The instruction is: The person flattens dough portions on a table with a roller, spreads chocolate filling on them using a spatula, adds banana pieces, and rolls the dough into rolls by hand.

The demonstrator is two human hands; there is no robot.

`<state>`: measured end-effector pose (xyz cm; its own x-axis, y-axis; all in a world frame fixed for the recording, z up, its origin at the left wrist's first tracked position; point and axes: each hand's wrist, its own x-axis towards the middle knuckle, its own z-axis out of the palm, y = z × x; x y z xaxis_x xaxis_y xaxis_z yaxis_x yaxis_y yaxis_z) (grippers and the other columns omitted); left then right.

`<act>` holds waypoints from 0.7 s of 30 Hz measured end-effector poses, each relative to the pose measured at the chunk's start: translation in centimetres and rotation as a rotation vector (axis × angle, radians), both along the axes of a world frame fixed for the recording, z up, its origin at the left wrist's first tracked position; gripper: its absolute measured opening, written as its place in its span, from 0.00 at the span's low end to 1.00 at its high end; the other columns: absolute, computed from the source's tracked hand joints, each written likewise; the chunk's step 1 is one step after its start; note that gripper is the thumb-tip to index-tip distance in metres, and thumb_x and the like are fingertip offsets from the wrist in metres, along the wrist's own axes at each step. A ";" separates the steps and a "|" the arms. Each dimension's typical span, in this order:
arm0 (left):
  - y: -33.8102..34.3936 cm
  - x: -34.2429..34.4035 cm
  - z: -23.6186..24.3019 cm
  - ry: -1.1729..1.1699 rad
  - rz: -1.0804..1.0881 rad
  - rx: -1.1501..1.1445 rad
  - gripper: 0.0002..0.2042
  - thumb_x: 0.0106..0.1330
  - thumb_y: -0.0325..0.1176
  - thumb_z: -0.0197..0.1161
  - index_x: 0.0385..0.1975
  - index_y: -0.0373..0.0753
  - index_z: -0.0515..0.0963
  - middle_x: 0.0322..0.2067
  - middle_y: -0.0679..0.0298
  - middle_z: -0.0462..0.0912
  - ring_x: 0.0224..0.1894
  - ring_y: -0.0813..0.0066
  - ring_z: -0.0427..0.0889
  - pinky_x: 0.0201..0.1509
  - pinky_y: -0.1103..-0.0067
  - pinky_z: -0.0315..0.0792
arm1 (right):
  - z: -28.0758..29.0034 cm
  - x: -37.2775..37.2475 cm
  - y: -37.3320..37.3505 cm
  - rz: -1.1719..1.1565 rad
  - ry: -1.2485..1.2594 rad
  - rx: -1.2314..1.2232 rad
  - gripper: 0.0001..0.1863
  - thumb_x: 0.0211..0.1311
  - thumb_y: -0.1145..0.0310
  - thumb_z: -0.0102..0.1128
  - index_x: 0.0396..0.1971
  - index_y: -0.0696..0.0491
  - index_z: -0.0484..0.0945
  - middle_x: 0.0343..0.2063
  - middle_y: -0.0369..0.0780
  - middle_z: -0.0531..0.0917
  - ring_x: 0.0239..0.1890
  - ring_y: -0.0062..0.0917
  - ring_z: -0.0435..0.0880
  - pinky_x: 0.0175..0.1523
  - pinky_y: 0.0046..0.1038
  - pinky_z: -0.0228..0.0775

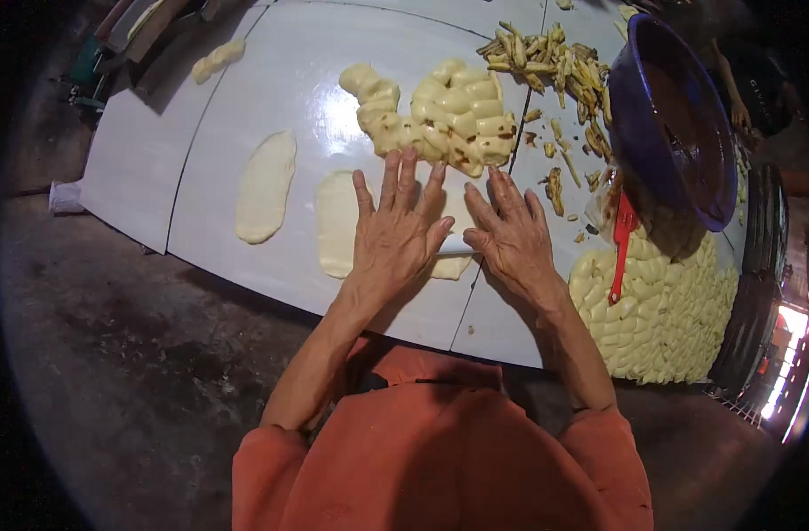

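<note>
Both of my hands lie over a thin white rolling pin (pixel 456 244), only a short length of which shows between them. My left hand (pixel 394 226) is spread, palm down, above a flattened dough sheet (pixel 335 221) that extends out on both sides of it. Fingers straight and slightly apart, my right hand (pixel 513 234) rests at the pin's other end. Beyond my fingertips sit plump dough pieces (pixel 458 102) with brown smears, clustered together. A second flat dough oval (pixel 267 186) lies to the left. What the palms press on is hidden.
Brown-yellow strips, perhaps banana (pixel 550 62), are heaped at the far right. A purple basin (pixel 639 133) with brown contents leans there. A red spatula (pixel 619 252) lies on many small pale dough pieces (pixel 661 319). Another person's hand (pixel 741 117) shows behind the basin.
</note>
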<state>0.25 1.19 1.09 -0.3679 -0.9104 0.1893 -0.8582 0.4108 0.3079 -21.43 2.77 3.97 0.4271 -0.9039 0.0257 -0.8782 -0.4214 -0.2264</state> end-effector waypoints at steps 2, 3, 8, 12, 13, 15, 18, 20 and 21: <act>2.3 0.0 0.3 -0.033 -0.013 -0.006 0.34 0.76 0.54 0.52 0.78 0.46 0.58 0.80 0.48 0.47 0.82 0.50 0.43 0.77 0.37 0.38 | 0.0 0.2 1.8 -0.075 -0.042 0.044 0.31 0.72 0.50 0.56 0.71 0.47 0.69 0.73 0.51 0.66 0.75 0.47 0.63 0.75 0.55 0.51; 3.8 0.1 1.0 -0.025 -0.044 0.107 0.35 0.76 0.55 0.52 0.77 0.43 0.58 0.79 0.47 0.50 0.81 0.49 0.46 0.77 0.37 0.39 | 0.5 0.3 3.2 -0.083 -0.073 0.088 0.31 0.72 0.51 0.58 0.71 0.46 0.70 0.72 0.49 0.68 0.75 0.45 0.63 0.75 0.54 0.50; 10.7 -0.1 1.9 0.030 -0.086 0.222 0.36 0.70 0.51 0.62 0.73 0.36 0.65 0.75 0.49 0.62 0.78 0.55 0.59 0.76 0.41 0.48 | -1.2 -0.3 10.4 -0.092 -0.017 -0.008 0.31 0.67 0.50 0.63 0.68 0.41 0.72 0.69 0.43 0.73 0.72 0.36 0.67 0.74 0.49 0.50; 11.5 0.1 1.7 0.033 -0.075 0.194 0.36 0.70 0.52 0.62 0.73 0.39 0.66 0.76 0.51 0.61 0.79 0.56 0.57 0.75 0.38 0.44 | -1.7 -0.9 10.7 -0.069 -0.055 -0.116 0.30 0.59 0.54 0.71 0.63 0.41 0.77 0.51 0.37 0.79 0.57 0.31 0.75 0.66 0.45 0.57; 11.3 0.3 1.9 0.028 -0.041 0.153 0.36 0.69 0.53 0.62 0.74 0.41 0.66 0.76 0.53 0.60 0.79 0.57 0.55 0.75 0.36 0.41 | -1.3 -1.1 10.1 -0.031 -0.084 -0.069 0.30 0.59 0.55 0.72 0.62 0.41 0.78 0.49 0.37 0.79 0.54 0.31 0.76 0.63 0.44 0.59; 10.8 0.8 1.9 0.041 -0.019 0.065 0.37 0.69 0.54 0.62 0.75 0.46 0.64 0.77 0.56 0.59 0.80 0.57 0.52 0.74 0.32 0.31 | -0.3 -1.6 8.6 0.033 -0.151 -0.037 0.31 0.58 0.55 0.73 0.63 0.42 0.78 0.46 0.38 0.81 0.49 0.33 0.78 0.58 0.43 0.62; 8.7 0.7 2.5 -0.081 -0.006 0.029 0.36 0.71 0.55 0.60 0.76 0.45 0.62 0.78 0.53 0.56 0.81 0.53 0.49 0.75 0.33 0.27 | 1.9 -1.3 5.4 -0.019 -0.197 0.010 0.34 0.58 0.55 0.73 0.65 0.44 0.76 0.49 0.41 0.80 0.50 0.34 0.77 0.58 0.43 0.63; 6.0 0.5 1.3 -0.067 -0.005 0.038 0.35 0.73 0.55 0.57 0.76 0.43 0.62 0.77 0.53 0.58 0.81 0.54 0.50 0.75 0.33 0.26 | 1.1 -0.9 3.2 -0.056 -0.151 0.102 0.33 0.65 0.53 0.67 0.68 0.46 0.74 0.61 0.47 0.74 0.60 0.40 0.74 0.65 0.48 0.59; 4.7 0.4 1.0 -0.066 0.032 0.042 0.34 0.74 0.54 0.55 0.76 0.42 0.63 0.77 0.52 0.59 0.81 0.53 0.51 0.75 0.33 0.27 | 0.0 -0.5 2.2 -0.096 -0.066 -0.013 0.32 0.68 0.52 0.62 0.69 0.46 0.72 0.66 0.49 0.68 0.66 0.42 0.68 0.69 0.53 0.53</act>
